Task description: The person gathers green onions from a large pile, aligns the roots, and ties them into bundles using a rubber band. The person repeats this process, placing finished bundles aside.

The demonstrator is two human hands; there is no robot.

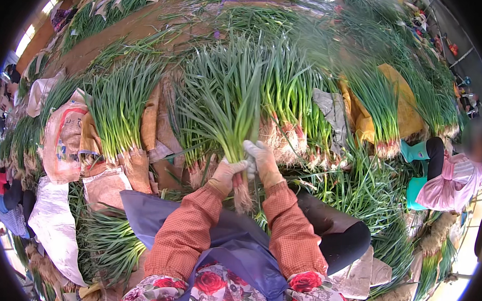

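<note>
A bunch of green onions (234, 140) stands nearly upright before me, its leaves fanned out above and its pale roots hanging below my hands. My left hand (227, 173), in a whitish glove, wraps around the stems just above the roots. On the right side of the same stems, my gloved right hand (262, 159) presses with bent fingers; its grip is partly hidden. Right behind the bunch stand more green onions (286, 112) with bushy roots. A separate bundle (120, 111) leans on woven sacking to the left.
A printed woven sack (64, 141) and a white sheet (53, 222) lie at left. Loose leaves (345, 188) cover the ground at right. Yellow sacking (399, 101) lies behind another bundle (383, 117). A person in pink (452, 182) sits at far right. My apron (160, 215) covers my lap.
</note>
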